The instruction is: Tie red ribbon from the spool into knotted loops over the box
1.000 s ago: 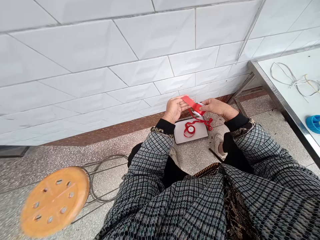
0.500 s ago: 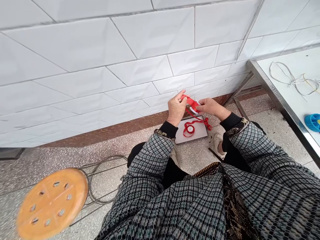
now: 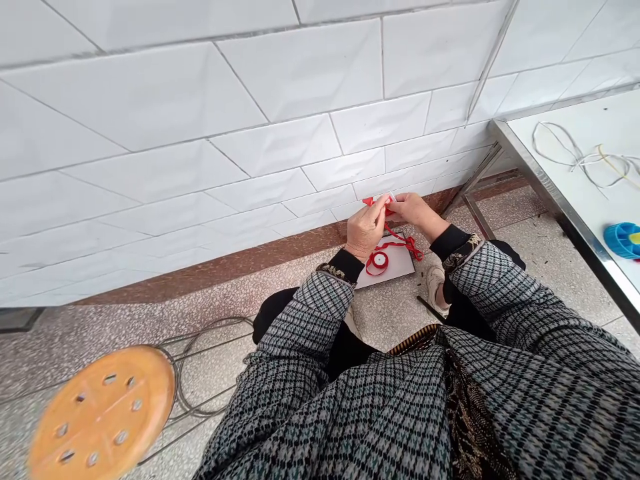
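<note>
My left hand (image 3: 367,228) and my right hand (image 3: 413,209) meet in front of me, both pinched on a small folded red piece (image 3: 376,202) with a bit of white showing beside it. A thin red ribbon (image 3: 403,241) hangs from between my hands down to a small ribbon spool (image 3: 379,261). The spool lies on a white board (image 3: 400,264) on the floor by the wall. Most of the red piece is hidden behind my fingers.
An orange round stool (image 3: 97,417) with a wire frame stands at the lower left. A steel-edged table (image 3: 565,193) at the right carries loose white cords (image 3: 575,157) and a blue round object (image 3: 621,239). A white tiled wall is straight ahead. My shoe (image 3: 434,280) rests beside the board.
The flat red strip held out between my hands has been folded small. My hands have closed together around it and the left hand has turned over it.
</note>
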Tool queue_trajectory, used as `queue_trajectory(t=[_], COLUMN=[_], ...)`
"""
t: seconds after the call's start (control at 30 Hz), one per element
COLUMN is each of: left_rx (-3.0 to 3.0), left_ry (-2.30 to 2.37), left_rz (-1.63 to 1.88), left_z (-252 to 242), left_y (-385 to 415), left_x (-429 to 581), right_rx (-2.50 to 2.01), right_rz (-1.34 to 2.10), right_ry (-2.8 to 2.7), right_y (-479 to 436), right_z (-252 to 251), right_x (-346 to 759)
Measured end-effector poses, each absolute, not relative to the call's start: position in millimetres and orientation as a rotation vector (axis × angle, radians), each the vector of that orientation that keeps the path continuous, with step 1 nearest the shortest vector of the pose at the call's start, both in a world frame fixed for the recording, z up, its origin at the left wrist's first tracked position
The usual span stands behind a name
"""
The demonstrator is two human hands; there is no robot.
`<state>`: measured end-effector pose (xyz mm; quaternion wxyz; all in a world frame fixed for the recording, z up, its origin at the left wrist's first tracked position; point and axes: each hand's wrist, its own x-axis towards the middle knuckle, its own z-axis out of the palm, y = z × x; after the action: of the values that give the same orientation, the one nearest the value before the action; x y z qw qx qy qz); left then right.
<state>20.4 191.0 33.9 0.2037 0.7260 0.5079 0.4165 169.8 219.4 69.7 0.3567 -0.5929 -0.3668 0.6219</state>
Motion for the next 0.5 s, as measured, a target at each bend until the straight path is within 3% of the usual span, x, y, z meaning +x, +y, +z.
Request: queue_trajectory(t=[0.5], left_rx=[2.522], left_ry=[1.203], left_rz=[1.019], left_z=[13], left_y=[192], left_x=[28], right_rx=[-1.320], right_rz=[1.647], right_ry=[-0.611], right_y=[221], right_z=[63], right_x=[168])
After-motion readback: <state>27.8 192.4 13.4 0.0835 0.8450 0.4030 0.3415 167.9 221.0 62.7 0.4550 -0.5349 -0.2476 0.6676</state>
